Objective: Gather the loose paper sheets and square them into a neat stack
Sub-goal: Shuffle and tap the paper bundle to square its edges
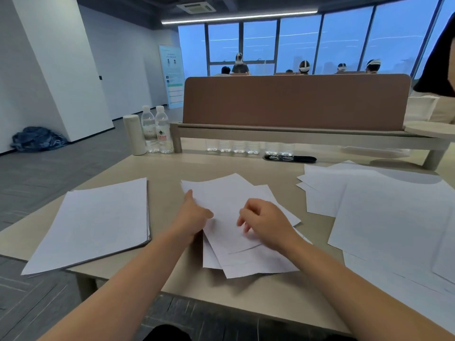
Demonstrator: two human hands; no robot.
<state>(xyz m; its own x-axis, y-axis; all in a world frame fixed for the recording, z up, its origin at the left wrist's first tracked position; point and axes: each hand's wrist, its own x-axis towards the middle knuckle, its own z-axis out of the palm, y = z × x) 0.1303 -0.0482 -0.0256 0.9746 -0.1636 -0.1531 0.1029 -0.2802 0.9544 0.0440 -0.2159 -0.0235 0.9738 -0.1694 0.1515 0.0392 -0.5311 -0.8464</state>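
Several loose white sheets (229,193) lie fanned and askew in the middle of the beige table (170,168). My left hand (194,215) holds their left edge, thumb on top and pointing away from me, the fingers hidden under the paper. My right hand (266,222) rests on top of the fan with loosely curled fingers touching the upper sheet. A squared stack of sheets (98,222) lies at the left, overhanging the table's corner. More loose sheets (384,212) are spread across the right side.
A white cylinder (134,134) and two water bottles (157,130) stand at the far left. A brown divider (295,102) on a raised shelf closes the far edge, with small bottles beneath. A black tray (290,158) lies before it. A person stands at far right.
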